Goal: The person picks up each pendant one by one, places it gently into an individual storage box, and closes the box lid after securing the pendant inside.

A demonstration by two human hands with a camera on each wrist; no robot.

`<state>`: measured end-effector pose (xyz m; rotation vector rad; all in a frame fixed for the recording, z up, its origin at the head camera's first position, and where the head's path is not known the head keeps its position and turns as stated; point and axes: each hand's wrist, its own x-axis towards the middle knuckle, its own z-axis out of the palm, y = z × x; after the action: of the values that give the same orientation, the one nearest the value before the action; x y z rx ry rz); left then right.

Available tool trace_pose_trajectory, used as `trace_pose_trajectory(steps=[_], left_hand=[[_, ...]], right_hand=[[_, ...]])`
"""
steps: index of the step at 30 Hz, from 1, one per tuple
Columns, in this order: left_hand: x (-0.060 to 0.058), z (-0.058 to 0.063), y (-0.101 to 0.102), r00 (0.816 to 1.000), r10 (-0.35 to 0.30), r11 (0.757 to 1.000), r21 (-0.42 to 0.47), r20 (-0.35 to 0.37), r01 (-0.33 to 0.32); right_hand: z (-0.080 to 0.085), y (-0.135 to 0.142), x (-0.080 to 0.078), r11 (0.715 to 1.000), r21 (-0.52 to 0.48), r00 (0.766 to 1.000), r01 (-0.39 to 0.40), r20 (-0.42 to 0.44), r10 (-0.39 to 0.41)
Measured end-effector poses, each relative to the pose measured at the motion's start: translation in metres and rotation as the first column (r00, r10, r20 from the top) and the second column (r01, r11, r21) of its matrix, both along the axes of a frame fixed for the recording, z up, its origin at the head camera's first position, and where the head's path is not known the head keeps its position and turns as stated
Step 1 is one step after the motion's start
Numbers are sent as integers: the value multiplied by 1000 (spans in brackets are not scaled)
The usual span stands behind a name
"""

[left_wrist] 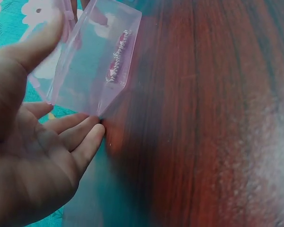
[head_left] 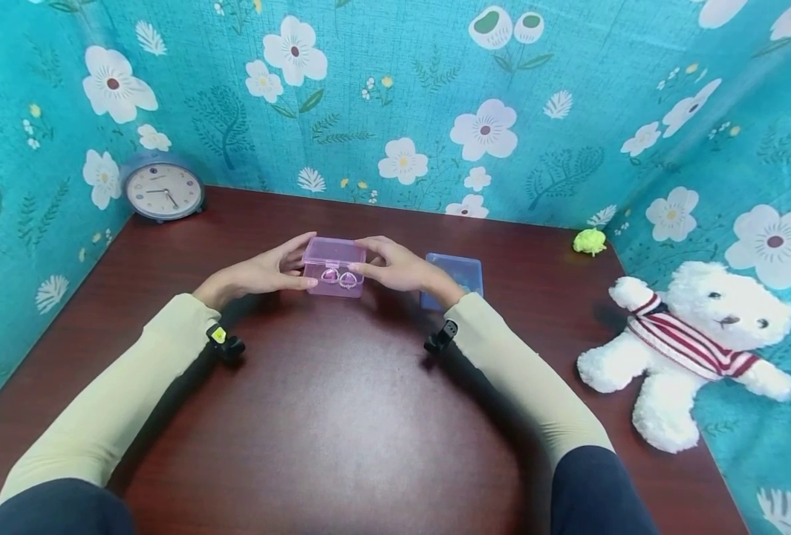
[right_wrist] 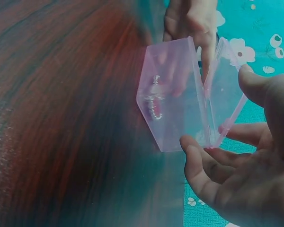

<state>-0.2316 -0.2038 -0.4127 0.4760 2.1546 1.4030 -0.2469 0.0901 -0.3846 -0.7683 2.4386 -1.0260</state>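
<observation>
A small clear pink plastic box (head_left: pixel 333 291) stands at the middle back of the table, its hinged lid (head_left: pixel 333 250) tilted partly open. Inside lie two silvery beaded loops (head_left: pixel 348 280) with pink stones, probably jewellery, at the bottom. My left hand (head_left: pixel 261 272) holds the box's left side between thumb and fingers. On the opposite side my right hand (head_left: pixel 400 269) grips it, thumb on the lid in the right wrist view and fingers along the box wall (right_wrist: pixel 173 127). Some left fingertips are hidden behind the plastic.
A blue plastic case (head_left: pixel 454 265) lies partly behind my right wrist. At the back left stands an alarm clock (head_left: pixel 163 191). A yellow-green lump (head_left: pixel 590 241) sits at the back right, near a white teddy bear (head_left: pixel 692 349) in a striped sweater. Flowered cloth (head_left: pixel 395 96) hangs around the table.
</observation>
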Motion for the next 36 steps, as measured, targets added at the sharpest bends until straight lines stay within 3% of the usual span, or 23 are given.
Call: trace_pose_trajectory(steps=[13, 36], left_hand=[[-2, -1, -1, 999, -19, 1000, -22, -27, 18], [-3, 1, 7, 998, -25, 999, -37, -50, 23]], right_hand=[[-4, -9, 13, 987, 161, 979, -20, -197, 52], [2, -6, 17, 969, 247, 976, 0, -211, 54]])
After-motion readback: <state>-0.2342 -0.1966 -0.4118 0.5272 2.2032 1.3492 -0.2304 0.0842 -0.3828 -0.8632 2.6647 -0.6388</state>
